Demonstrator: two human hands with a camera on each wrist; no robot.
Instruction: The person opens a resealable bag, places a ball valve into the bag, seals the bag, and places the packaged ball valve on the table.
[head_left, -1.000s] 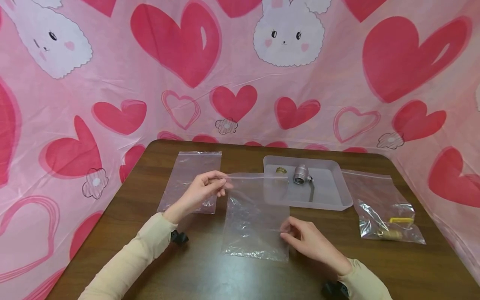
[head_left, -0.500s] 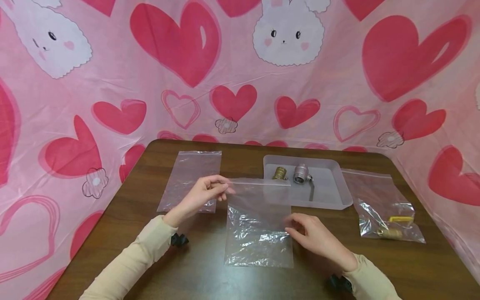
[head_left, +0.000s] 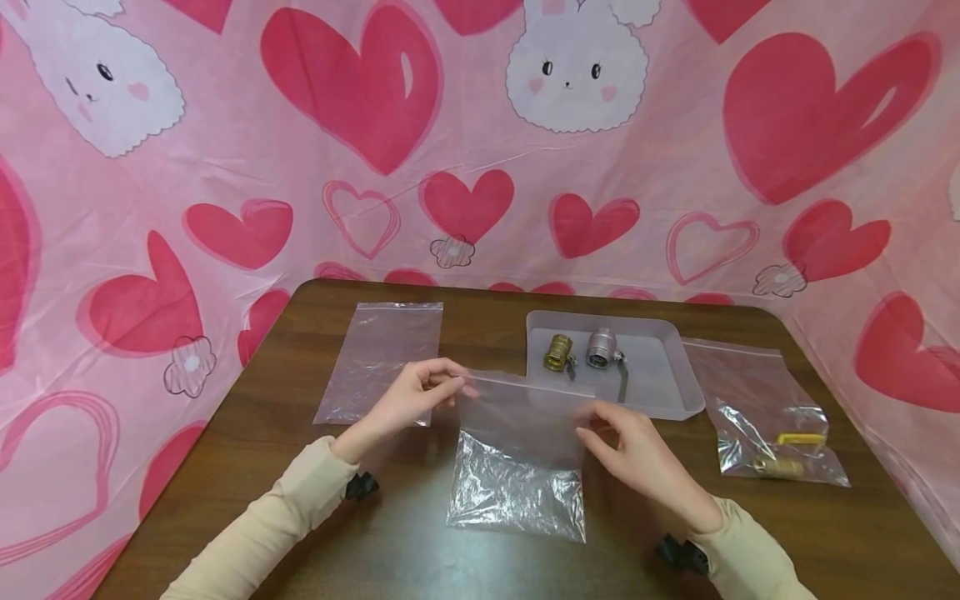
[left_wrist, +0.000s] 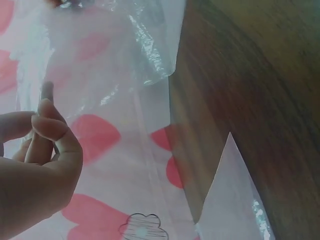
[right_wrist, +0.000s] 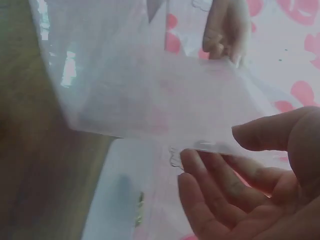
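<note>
A clear zip-lock bag [head_left: 517, 496] hangs upright over the table, its zip edge at the top. My left hand [head_left: 416, 404] pinches its top left corner between thumb and fingers. At the bag's right edge is my right hand [head_left: 648, 462]; in the right wrist view its thumb [right_wrist: 262, 134] and fingers stand apart, with the bag's edge near the fingertips. Whether they touch the film I cannot tell. Behind the bag, a translucent tray [head_left: 660, 392] holds a brass valve [head_left: 558, 353] and a silver valve [head_left: 602, 348] with a lever.
Another flat zip-lock bag [head_left: 382, 350] lies at the back left of the wooden table [head_left: 360, 550]. On the right, a zip-lock bag [head_left: 742, 383] contains a brass valve [head_left: 780, 467] with a yellow handle [head_left: 802, 438]. A pink heart-patterned cloth [head_left: 480, 150] hangs behind the table.
The held bag's top has come lower and nearer, so the brass valve in the tray shows fully. My right hand has moved up along the bag's right edge toward its top corner.
</note>
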